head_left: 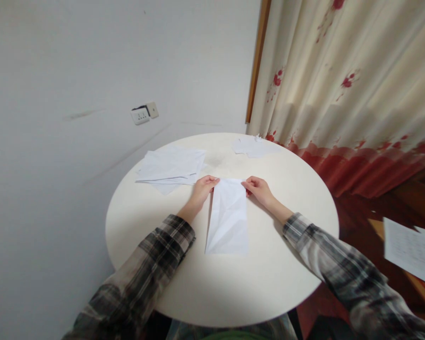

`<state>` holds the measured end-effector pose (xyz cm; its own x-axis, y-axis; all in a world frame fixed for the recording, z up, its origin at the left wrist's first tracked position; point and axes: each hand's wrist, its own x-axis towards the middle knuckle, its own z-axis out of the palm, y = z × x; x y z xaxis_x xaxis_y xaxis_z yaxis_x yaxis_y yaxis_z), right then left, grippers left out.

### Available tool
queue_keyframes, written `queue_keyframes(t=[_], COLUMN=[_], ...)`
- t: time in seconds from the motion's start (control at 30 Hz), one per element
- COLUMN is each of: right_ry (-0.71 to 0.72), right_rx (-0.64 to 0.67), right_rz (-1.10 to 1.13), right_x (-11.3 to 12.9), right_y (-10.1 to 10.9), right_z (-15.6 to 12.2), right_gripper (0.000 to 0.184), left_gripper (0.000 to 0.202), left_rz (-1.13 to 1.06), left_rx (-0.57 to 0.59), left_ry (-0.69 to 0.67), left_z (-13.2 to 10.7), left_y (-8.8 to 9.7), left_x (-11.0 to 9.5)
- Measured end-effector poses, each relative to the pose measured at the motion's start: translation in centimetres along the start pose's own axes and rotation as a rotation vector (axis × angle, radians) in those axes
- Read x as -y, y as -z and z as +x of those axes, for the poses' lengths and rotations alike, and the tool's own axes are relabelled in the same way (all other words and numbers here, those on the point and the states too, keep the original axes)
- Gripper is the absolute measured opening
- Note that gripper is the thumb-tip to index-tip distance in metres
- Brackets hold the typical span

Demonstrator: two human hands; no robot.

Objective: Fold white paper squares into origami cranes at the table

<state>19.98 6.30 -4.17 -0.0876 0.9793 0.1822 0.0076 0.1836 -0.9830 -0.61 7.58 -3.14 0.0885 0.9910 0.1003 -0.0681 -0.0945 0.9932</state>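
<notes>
A folded white sheet of paper [228,219] with crease lines lies lengthwise in front of me, on the round white table [290,278]. My left hand [204,188] pinches its far left corner between thumb and fingers. At the far right corner, my right hand [258,189] grips the same sheet in a similar pinch. The paper's near end rests free on the tabletop. Behind my left hand spreads a loose pile of white paper sheets [172,163].
Several smaller paper pieces [253,146] lie at the table's far right. Wall sockets [140,115] sit on the wall beyond the left side. A floral curtain [340,94] hangs at the right. Printed sheets [411,248] rest on a lower wooden surface at the right edge.
</notes>
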Motion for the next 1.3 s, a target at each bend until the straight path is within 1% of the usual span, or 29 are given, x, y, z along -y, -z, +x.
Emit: queue_keyframes(t=[0.1, 0.4, 0.57, 0.7, 0.93, 1.13, 1.3], right_ry=[-0.004, 0.003, -0.007, -0.001, -0.008, 0.011, 0.058], right_rx=[0.003, -0.003, -0.008, -0.003, -0.01, -0.044, -0.148], right_rz=[0.0, -0.043, -0.023, 0.002, -0.022, -0.081, -0.198], right_x=[-0.03, -0.12, -0.01, 0.07, 0.24, 0.11, -0.48], right_y=[0.01, 0.13, 0.02, -0.07, -0.08, 0.06, 0.49], right_z=[0.04, 0.01, -0.04, -0.09, -0.16, -0.03, 0.28], right_gripper=[0.032, 0.033, 0.034, 0.034, 0.034, 0.032, 0.027], left_gripper=[0.021, 0.018, 0.019, 0.02, 0.022, 0.02, 0.019], left_rz=[0.002, 0.009, 0.015, 0.014, 0.022, 0.022, 0.088], left_rx=[-0.016, -0.01, -0.007, -0.028, -0.045, -0.015, 0.063], left_ry=[0.001, -0.016, -0.032, -0.038, -0.044, -0.037, -0.025], left_z=[0.01, -0.16, -0.13, -0.28, -0.18, 0.01, -0.03], left_y=[-0.03, -0.01, -0.06, -0.22, -0.1, 0.08, 0.09], left_x=[-0.03, -0.24, -0.19, -0.37, -0.2, 0.09, -0.19])
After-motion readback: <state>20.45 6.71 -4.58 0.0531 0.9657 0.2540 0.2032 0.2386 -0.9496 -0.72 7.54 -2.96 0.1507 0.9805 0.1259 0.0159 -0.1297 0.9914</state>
